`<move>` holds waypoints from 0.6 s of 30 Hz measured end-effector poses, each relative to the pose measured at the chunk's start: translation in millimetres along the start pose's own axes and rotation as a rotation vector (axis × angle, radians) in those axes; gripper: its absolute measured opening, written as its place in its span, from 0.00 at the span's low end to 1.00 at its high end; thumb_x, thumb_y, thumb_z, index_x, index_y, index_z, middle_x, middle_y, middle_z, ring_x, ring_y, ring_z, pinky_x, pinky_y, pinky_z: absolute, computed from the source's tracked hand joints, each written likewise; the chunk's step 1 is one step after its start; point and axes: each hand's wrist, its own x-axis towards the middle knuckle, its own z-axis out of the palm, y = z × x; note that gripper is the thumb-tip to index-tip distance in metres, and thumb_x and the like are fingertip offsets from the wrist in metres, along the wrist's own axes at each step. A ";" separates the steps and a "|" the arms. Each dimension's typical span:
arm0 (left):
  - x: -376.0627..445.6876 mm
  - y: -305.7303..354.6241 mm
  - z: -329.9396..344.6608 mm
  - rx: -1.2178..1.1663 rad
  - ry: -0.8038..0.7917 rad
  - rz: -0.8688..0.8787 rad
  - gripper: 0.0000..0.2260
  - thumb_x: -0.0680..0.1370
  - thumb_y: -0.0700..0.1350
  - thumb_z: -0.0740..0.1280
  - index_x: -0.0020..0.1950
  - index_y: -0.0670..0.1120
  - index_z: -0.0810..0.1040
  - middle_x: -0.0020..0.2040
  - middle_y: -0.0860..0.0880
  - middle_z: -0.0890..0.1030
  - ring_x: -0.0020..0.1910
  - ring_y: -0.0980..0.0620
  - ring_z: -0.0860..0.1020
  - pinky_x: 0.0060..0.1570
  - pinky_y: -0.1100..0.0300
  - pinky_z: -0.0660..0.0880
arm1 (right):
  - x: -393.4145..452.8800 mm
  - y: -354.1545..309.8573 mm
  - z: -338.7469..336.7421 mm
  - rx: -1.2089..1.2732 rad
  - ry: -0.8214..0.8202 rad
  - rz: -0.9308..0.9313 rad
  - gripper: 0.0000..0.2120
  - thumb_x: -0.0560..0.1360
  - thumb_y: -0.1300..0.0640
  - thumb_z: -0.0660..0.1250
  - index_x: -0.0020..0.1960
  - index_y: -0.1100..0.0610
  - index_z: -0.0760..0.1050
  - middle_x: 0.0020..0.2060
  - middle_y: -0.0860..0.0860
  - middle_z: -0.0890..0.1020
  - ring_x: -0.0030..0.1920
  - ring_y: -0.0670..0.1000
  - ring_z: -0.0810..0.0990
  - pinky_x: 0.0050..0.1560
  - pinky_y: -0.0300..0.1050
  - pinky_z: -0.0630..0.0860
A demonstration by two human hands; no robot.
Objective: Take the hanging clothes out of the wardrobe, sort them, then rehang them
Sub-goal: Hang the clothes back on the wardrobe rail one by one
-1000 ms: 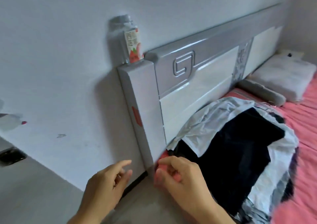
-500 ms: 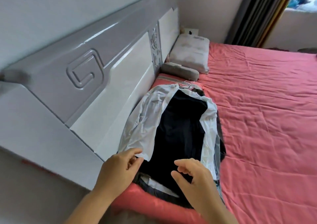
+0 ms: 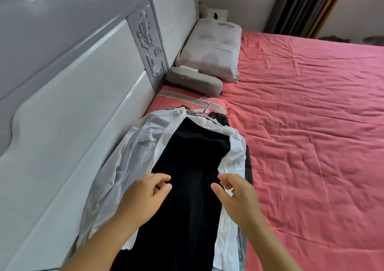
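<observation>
A pile of clothes on metal hangers (image 3: 206,104) lies on the red bed beside the headboard. On top is a black garment (image 3: 191,158) inside an open white jacket (image 3: 141,144). Darker clothes show at the pile's right edge. My left hand (image 3: 145,196) hovers over the jacket's left flap and the black garment, fingers loosely curled, holding nothing. My right hand (image 3: 236,196) hovers over the jacket's right flap, fingers loosely curled, also holding nothing.
The grey and white headboard (image 3: 87,96) runs along the left. A grey bolster (image 3: 193,81) and a pale pillow (image 3: 212,50) lie beyond the pile. The red sheet (image 3: 311,125) covers the bed to the right. Dark curtains (image 3: 299,7) hang at the back.
The view has swung from the headboard's end to over the bed. Both hands have moved forward over the clothes pile and now hover above the black garment.
</observation>
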 end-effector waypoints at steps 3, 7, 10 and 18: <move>49.8 3.6 29.3 -0.006 -0.024 -0.045 0.11 0.77 0.49 0.66 0.58 0.57 0.78 0.45 0.61 0.77 0.44 0.63 0.76 0.47 0.67 0.74 | 67.9 34.6 4.5 -0.016 -0.046 0.058 0.14 0.75 0.49 0.67 0.57 0.54 0.76 0.48 0.43 0.78 0.50 0.42 0.74 0.49 0.32 0.68; 113.3 2.6 63.6 -0.014 -0.053 -0.081 0.12 0.77 0.49 0.66 0.60 0.57 0.77 0.50 0.66 0.75 0.50 0.65 0.75 0.51 0.68 0.73 | 155.2 79.0 14.7 -0.042 -0.072 0.129 0.17 0.76 0.48 0.65 0.62 0.55 0.74 0.56 0.46 0.77 0.58 0.46 0.73 0.58 0.39 0.69; 151.7 -2.3 77.5 0.005 -0.050 -0.093 0.12 0.77 0.50 0.65 0.61 0.57 0.76 0.54 0.67 0.73 0.53 0.67 0.73 0.50 0.72 0.69 | 210.8 101.8 26.7 -0.112 -0.067 0.130 0.18 0.76 0.49 0.65 0.63 0.56 0.74 0.58 0.49 0.76 0.62 0.49 0.70 0.58 0.39 0.66; 226.7 -19.4 89.8 0.073 0.081 -0.038 0.11 0.76 0.48 0.67 0.59 0.55 0.78 0.55 0.67 0.71 0.53 0.71 0.69 0.45 0.77 0.66 | 316.9 128.1 78.4 -0.341 -0.033 0.057 0.17 0.76 0.52 0.62 0.63 0.53 0.72 0.58 0.49 0.77 0.62 0.55 0.68 0.61 0.49 0.58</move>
